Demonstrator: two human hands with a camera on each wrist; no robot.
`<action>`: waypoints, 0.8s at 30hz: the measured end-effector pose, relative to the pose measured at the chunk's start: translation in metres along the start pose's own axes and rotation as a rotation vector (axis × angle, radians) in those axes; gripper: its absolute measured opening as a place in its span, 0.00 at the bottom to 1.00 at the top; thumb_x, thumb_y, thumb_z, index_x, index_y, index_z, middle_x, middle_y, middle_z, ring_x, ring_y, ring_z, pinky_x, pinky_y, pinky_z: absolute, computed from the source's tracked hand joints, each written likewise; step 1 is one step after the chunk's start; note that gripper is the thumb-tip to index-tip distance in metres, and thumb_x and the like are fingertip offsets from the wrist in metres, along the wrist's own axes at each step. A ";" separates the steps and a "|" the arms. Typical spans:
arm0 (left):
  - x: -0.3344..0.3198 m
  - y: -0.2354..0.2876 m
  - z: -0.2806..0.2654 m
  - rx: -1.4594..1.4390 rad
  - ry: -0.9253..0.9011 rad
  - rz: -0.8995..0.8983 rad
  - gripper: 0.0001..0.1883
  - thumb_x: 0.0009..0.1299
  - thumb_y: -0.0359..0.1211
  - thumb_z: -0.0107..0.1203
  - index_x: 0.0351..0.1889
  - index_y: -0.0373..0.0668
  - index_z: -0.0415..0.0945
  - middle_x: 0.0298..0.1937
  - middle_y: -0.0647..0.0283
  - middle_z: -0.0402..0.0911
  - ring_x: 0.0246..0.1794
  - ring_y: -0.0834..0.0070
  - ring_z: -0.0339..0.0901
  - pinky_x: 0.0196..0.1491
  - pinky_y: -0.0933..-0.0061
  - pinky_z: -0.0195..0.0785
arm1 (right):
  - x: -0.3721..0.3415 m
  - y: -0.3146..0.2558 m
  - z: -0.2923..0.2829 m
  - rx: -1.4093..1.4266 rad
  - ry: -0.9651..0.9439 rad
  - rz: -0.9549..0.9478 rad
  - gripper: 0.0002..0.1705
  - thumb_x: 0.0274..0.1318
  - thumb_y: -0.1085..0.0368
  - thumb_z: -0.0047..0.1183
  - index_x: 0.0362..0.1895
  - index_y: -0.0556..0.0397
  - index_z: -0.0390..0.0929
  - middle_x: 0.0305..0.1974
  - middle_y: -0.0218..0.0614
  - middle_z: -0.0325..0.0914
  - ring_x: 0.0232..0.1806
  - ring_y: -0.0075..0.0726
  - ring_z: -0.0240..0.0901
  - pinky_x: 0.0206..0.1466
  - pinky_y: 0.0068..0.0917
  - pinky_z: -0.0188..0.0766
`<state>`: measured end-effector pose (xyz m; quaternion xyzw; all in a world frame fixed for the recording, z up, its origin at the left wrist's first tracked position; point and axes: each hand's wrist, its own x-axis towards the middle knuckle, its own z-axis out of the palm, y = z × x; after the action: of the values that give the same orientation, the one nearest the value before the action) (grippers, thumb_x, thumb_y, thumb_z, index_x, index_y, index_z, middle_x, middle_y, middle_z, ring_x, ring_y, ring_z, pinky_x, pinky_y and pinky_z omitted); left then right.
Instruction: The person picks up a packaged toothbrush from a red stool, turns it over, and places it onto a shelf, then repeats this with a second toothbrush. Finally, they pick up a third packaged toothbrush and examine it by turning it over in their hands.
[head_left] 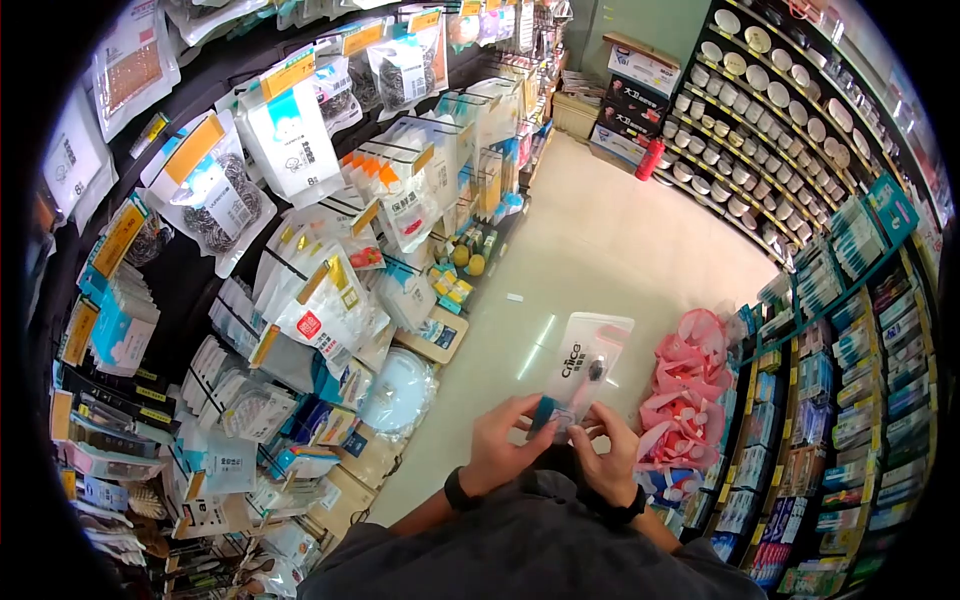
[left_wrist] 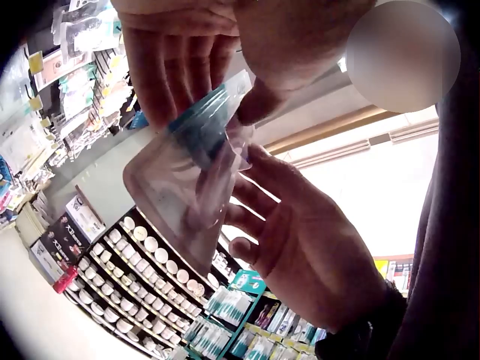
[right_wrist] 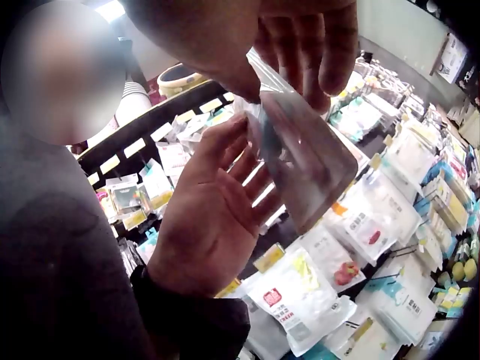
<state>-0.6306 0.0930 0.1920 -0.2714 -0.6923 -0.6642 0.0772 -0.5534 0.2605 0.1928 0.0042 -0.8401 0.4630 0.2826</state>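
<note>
A clear, flat plastic package (head_left: pixel 572 362) with dark "Cnice" lettering and a long pinkish item inside is held in front of the body. The left hand (head_left: pixel 500 442) pinches its near end by a dark teal strip (head_left: pixel 542 412), thumb toward the middle. On the other side, the right hand (head_left: pixel 608 456) pinches the same near end between thumb and fingers. In the left wrist view the package (left_wrist: pixel 176 184) hangs between the two hands, its see-through film folded near the fingertips. Its far end points away from the person.
Hooks with bagged goods (head_left: pixel 325 315) line the left side. Pink bundles (head_left: pixel 690 390) stand at the right beside a rack of small packages (head_left: pixel 850 380). Shelves of white bowls (head_left: pixel 755 130), stacked boxes (head_left: pixel 635 100) and a red bottle-shaped object (head_left: pixel 650 160) are farther off, past the aisle floor (head_left: pixel 590 230).
</note>
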 end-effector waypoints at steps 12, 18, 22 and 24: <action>0.005 0.002 0.009 0.031 -0.075 0.012 0.21 0.65 0.29 0.70 0.56 0.37 0.80 0.43 0.58 0.86 0.38 0.69 0.87 0.37 0.72 0.81 | -0.001 -0.005 -0.007 -0.046 0.040 0.040 0.25 0.57 0.75 0.67 0.59 0.64 0.76 0.41 0.48 0.83 0.37 0.40 0.86 0.39 0.31 0.82; 0.003 -0.003 0.020 0.023 -0.088 0.016 0.20 0.65 0.28 0.71 0.55 0.37 0.80 0.43 0.57 0.86 0.37 0.68 0.87 0.37 0.72 0.81 | -0.004 0.004 -0.014 -0.068 0.041 0.053 0.25 0.58 0.75 0.65 0.60 0.65 0.76 0.41 0.49 0.84 0.38 0.41 0.87 0.40 0.32 0.83; 0.005 -0.003 0.029 0.009 -0.112 0.046 0.20 0.65 0.29 0.70 0.55 0.37 0.80 0.43 0.57 0.86 0.38 0.68 0.87 0.38 0.71 0.82 | -0.009 0.001 -0.022 -0.070 0.083 0.088 0.25 0.58 0.75 0.65 0.59 0.65 0.76 0.42 0.49 0.83 0.37 0.42 0.86 0.39 0.32 0.83; 0.004 -0.004 0.035 -0.005 -0.140 0.025 0.20 0.65 0.29 0.71 0.54 0.37 0.80 0.43 0.56 0.86 0.39 0.68 0.87 0.38 0.71 0.82 | -0.011 0.003 -0.027 -0.057 0.093 0.106 0.25 0.58 0.75 0.66 0.60 0.64 0.76 0.42 0.49 0.83 0.37 0.43 0.85 0.39 0.32 0.83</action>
<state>-0.6272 0.1279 0.1871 -0.3259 -0.6909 -0.6444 0.0361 -0.5318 0.2806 0.1965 -0.0699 -0.8380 0.4527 0.2965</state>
